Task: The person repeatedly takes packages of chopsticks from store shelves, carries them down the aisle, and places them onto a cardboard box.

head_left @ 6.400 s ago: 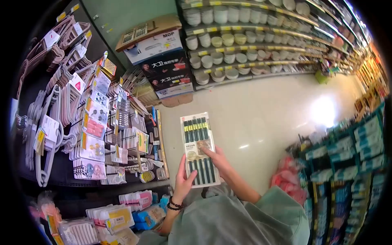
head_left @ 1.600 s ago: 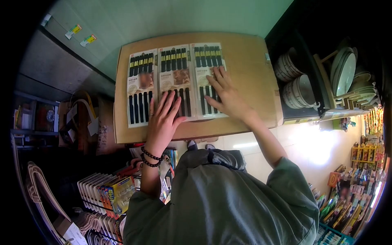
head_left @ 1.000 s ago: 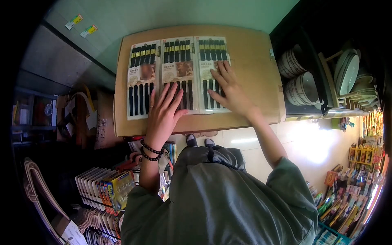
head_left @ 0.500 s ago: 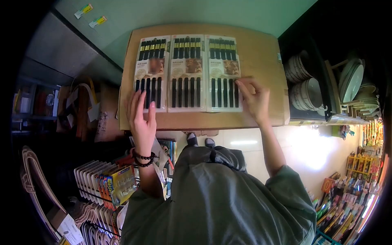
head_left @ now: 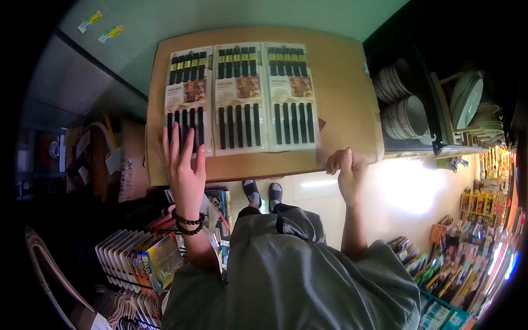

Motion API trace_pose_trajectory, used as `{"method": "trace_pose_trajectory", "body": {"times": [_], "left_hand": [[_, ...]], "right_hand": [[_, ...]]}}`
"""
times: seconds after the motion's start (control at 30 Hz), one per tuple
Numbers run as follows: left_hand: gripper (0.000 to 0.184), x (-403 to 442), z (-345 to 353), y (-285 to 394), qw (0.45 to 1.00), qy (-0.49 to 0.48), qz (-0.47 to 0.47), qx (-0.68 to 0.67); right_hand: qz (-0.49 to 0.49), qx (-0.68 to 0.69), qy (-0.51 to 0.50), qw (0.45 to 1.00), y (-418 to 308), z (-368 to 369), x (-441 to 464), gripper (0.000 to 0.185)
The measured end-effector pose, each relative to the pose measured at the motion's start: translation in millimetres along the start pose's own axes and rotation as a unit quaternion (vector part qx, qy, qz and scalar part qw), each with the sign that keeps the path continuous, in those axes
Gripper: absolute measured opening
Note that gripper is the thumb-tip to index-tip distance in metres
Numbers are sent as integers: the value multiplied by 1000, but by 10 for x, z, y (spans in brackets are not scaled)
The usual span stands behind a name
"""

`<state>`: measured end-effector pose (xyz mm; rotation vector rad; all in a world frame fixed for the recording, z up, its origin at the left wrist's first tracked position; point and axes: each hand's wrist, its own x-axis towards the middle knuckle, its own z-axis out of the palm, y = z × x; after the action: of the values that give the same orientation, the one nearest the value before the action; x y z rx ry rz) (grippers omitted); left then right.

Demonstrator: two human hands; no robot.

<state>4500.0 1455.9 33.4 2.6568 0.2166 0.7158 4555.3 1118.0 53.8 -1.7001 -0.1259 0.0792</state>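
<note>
Three flat packs of black chopsticks lie side by side on a cardboard box: a left pack (head_left: pixel 190 92), a middle pack (head_left: pixel 240 88) and a right pack (head_left: pixel 291 88). My left hand (head_left: pixel 186 168), with dark beaded bands at the wrist, has its fingers stretched over the lower part of the left pack and holds nothing. At the box's front right edge is my right hand (head_left: pixel 347 173), its fingers curled in, away from the packs. Whether something small is within those fingers is hidden.
The cardboard box (head_left: pixel 346 93) stands against a green wall (head_left: pixel 231 14). Stacked bowls (head_left: pixel 406 118) and plates (head_left: pixel 467 99) fill the shelf on the right. Hanging goods (head_left: pixel 124 258) are at the lower left, and more packaged goods (head_left: pixel 467 264) at the lower right.
The single pack held earlier gave way to three packs on the box. My right hand has come off the right pack toward the box's front edge and curled; my left hand has shifted left.
</note>
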Motion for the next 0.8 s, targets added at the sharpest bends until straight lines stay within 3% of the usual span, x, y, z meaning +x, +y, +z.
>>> {"method": "trace_pose_trajectory", "body": {"times": [0.2,0.4,0.63,0.73,0.8], "left_hand": [[25,-5,157,826,982,-5,120,-146],[23,-449,374,1814,897,-105,276,-328],[23,-1457,786,2460,833,-273,393,-278],[22,-1841,661,2591,791,-350,457,-209],[24,-2137,504,2776,776,-391,451,-206]], "right_hand": [[-22,35,66,997,5,-107,-453,16],[-26,118,107,987,86,-440,-1252,5],[-36,200,216,955,285,-979,-2608,11],[-37,226,279,933,382,-1232,-3233,13],[-46,250,329,909,451,-1413,-3651,15]]}}
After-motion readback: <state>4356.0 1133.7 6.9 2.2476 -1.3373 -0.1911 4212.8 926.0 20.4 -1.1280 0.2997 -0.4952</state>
